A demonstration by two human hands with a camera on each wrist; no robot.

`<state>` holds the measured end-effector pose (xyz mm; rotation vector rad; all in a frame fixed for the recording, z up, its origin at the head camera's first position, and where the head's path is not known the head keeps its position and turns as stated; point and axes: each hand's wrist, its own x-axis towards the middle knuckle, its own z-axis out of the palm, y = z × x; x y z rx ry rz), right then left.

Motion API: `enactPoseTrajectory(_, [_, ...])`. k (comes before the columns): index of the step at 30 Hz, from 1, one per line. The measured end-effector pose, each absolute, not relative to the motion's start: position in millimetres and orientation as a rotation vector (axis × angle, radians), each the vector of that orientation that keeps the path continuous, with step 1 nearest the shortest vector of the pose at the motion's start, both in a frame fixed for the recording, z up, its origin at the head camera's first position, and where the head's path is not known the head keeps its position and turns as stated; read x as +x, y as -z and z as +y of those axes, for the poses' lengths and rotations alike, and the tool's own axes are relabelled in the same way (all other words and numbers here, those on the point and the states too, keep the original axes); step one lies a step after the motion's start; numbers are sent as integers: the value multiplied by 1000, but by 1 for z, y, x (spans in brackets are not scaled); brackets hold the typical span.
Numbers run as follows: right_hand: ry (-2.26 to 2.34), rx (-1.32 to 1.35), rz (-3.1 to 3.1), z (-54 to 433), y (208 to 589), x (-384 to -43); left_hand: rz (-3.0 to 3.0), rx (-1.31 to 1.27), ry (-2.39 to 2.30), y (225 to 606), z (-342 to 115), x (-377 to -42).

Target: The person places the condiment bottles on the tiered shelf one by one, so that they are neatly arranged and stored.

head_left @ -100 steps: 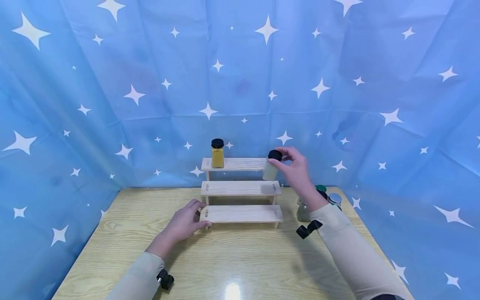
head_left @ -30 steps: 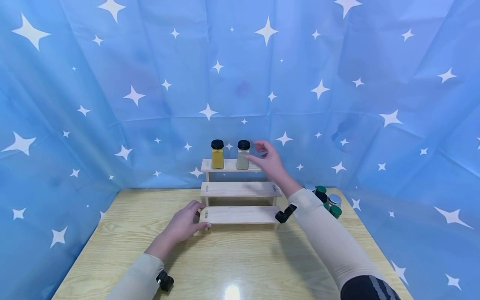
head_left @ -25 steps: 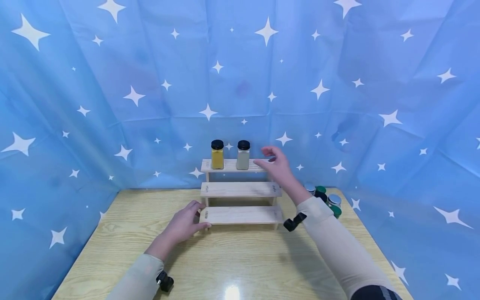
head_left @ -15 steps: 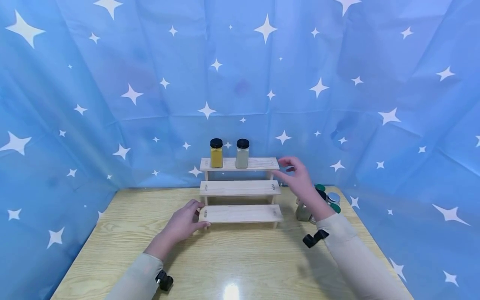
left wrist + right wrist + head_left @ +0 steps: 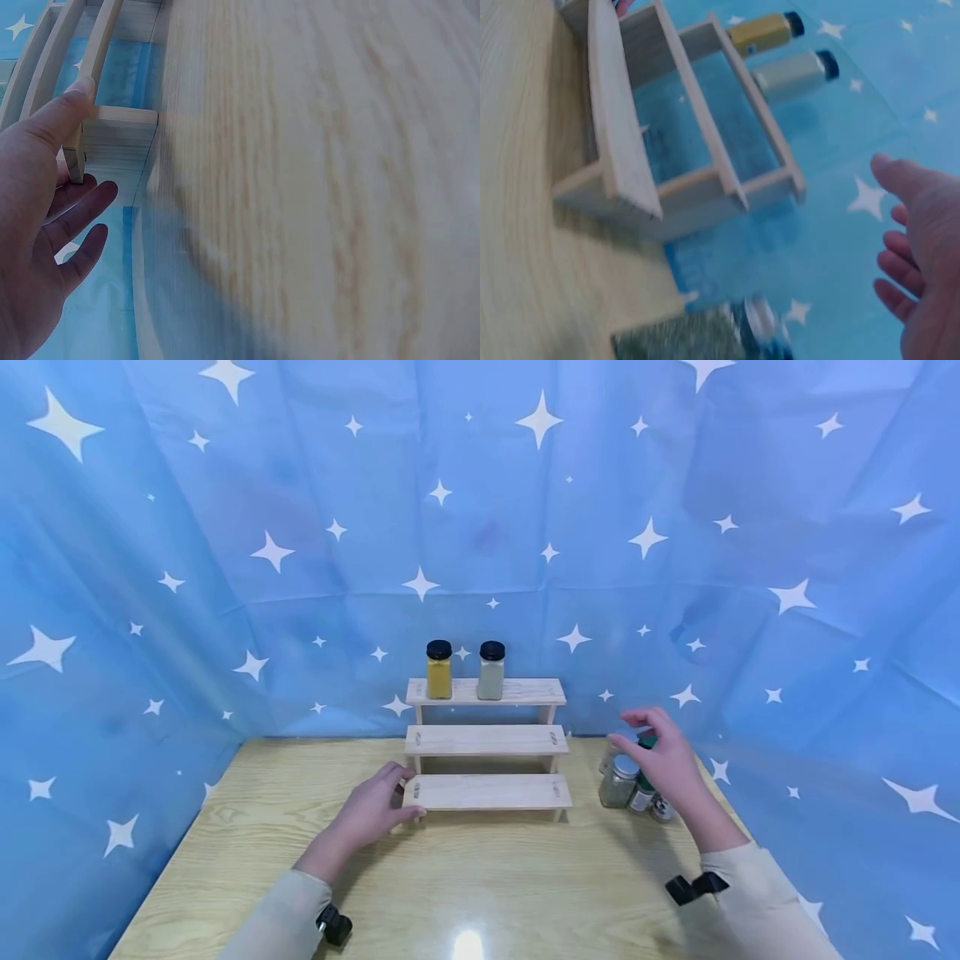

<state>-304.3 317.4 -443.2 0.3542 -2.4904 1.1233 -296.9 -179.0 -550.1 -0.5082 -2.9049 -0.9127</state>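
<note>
A three-tier wooden shelf rack (image 5: 487,742) stands on the table. My left hand (image 5: 371,807) grips the left end of its lowest board; in the left wrist view the thumb (image 5: 64,112) lies on the board's edge with fingers behind it. On the top tier stand a jar of yellow powder (image 5: 439,677) and a jar of pale powder (image 5: 491,678), both black-capped. My right hand (image 5: 667,764) hovers over a cluster of jars right of the rack, holding nothing, fingers loosely bent. A silver-lidded jar of green herbs (image 5: 618,785) is at the cluster's front; the hand partly hides the others.
The wood-grain table (image 5: 480,868) reaches up to a blue star-printed curtain (image 5: 480,527) behind and at both sides. A green-lidded jar (image 5: 647,743) shows partly beneath my right hand. The middle tier (image 5: 487,740) carries no jar.
My right hand set the pale powder jar on the top tier beside the yellow one and let go. It then moved right and down to above the jar cluster. My left hand stayed put.
</note>
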Motion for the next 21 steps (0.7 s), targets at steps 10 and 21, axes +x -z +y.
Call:
enactPoseTrajectory(10, [-955, 248, -2499, 362, 460, -276, -2919, -485, 914, 552, -177, -298])
enactPoseTrajectory(21, [-950, 172, -2532, 394, 495, -262, -2920, -500, 876, 551, -178, -297])
